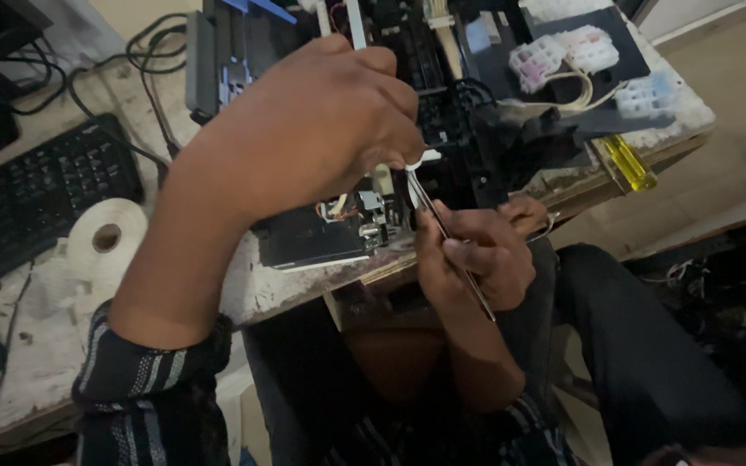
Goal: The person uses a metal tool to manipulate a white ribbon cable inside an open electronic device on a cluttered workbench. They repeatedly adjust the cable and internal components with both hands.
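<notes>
My left hand is raised over a dismantled black printer chassis on the worktable, its fingers closed around a small white part. My right hand sits near the table's front edge and grips metal tweezers, whose tips point up at that white part. Inside the open machine, wires and a small circuit board show just below my left hand. The hand hides most of what it holds.
A black keyboard and a white tape roll lie at the left on the stained tabletop. A yellow-handled screwdriver rests at the right edge. White ink tanks with tubing sit at the back right. Cables trail behind.
</notes>
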